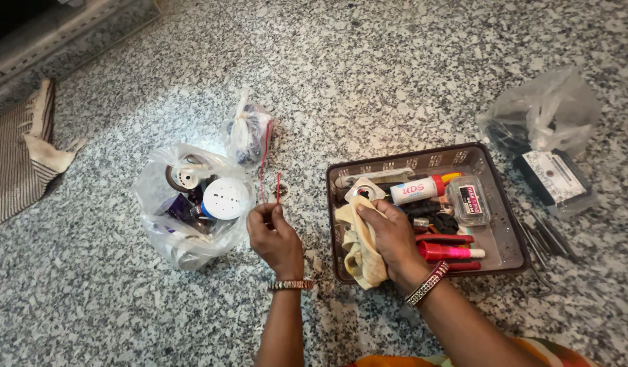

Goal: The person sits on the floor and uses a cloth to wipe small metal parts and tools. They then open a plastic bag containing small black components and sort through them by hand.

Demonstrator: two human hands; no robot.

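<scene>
**Two hands, one red thread, one cream cloth**

Head view: the left hand [276, 238] pinches a thin red thread [278, 187] between fingertips closed on it; the thread stands up toward twelve o'clock. The right hand [388, 234], fingers curled shut, grips a cream cloth [360, 253] draped over the brown plastic tray's [511, 234] nine-o'clock rim. Three clear plastic bags lie on the speckled granite floor [395, 81]: two at ten o'clock of the left hand, one at two o'clock of the tray.
</scene>
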